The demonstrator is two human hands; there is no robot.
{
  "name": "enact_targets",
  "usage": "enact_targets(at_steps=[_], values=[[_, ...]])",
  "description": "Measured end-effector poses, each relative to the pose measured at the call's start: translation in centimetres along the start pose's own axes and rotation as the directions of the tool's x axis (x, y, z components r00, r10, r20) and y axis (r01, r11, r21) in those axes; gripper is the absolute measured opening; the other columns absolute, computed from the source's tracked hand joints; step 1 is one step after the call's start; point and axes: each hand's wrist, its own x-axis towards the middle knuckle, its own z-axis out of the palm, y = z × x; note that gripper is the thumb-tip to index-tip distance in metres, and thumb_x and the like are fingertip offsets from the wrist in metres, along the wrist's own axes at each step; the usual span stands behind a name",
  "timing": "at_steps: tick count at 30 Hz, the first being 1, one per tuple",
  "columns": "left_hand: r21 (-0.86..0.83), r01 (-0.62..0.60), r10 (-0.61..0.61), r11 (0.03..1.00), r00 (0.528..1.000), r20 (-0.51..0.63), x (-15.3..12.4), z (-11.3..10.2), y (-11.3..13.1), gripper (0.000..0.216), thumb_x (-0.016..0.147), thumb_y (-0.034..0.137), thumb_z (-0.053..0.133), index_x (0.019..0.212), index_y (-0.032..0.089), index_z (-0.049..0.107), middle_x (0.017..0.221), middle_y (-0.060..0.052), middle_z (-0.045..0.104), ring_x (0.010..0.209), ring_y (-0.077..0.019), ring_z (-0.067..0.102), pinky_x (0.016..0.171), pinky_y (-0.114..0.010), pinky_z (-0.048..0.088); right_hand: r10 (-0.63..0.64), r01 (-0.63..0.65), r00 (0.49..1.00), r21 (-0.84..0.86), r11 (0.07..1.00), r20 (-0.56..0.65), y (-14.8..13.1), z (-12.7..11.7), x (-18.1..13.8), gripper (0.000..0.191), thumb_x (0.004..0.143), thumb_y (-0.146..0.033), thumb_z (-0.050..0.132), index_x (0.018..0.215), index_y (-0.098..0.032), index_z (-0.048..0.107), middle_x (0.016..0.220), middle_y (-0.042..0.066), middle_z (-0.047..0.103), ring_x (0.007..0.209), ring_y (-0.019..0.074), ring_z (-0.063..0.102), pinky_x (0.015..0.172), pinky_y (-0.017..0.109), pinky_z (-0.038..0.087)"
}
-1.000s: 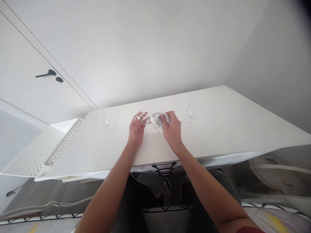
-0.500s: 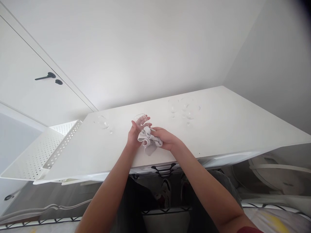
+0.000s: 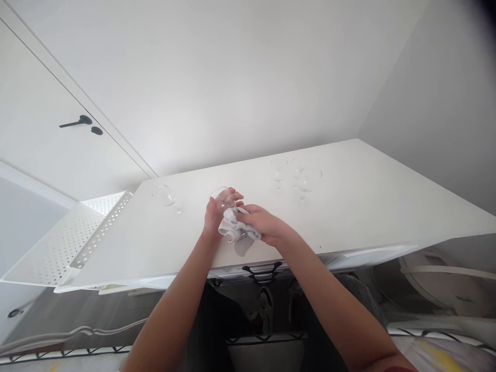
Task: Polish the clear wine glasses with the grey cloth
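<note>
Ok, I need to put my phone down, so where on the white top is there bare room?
Bare patches: between the lone glass and left hand, and on the white top right of the glass cluster. Crowded: that cluster, and around the right hand, cloth and held glass.

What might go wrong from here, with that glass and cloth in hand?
The glass is clear and held in the left hand alone, as far as I can see, so it might slip.

The cloth in the right hand covers the lower part, so a hard twist there could strain it unseen.

Other glasses stand close together; a stray elbow might topple one.
</note>
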Motion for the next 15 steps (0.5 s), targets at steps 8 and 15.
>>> enact_targets(at_steps=[8,15], values=[[0.065,-0.027,0.023,0.997,0.998,0.05,0.4,0.5,-0.1,0.071,0.084,0.075,0.066,0.13,0.021,0.067,0.127,-0.014,0.07,0.118,-0.0286,0.066,0.09,-0.038,0.056,-0.206,-0.109,0.899,-0.653,0.75,-0.386,0.2,1.7,-0.1,0.015,0.101,-0.015,0.041,0.107,-0.017,0.054,0.094,0.013,0.067,0.085,0.0264,0.064,0.083,0.038,0.045],[0.141,-0.024,0.021,0.99,1.0,0.018,0.6,-0.3,-0.5,0.066,0.08,0.068,0.075,0.122,0.019,0.071,0.116,-0.013,0.074,0.109,-0.0289,0.07,0.09,-0.039,0.055,-0.061,-0.042,0.964,-0.375,0.926,-0.259,0.6,0.1,0.5,0.014,0.101,-0.03,0.052,0.1,-0.018,0.059,0.087,0.01,0.069,0.08,0.0241,0.065,0.076,0.035,0.048]])
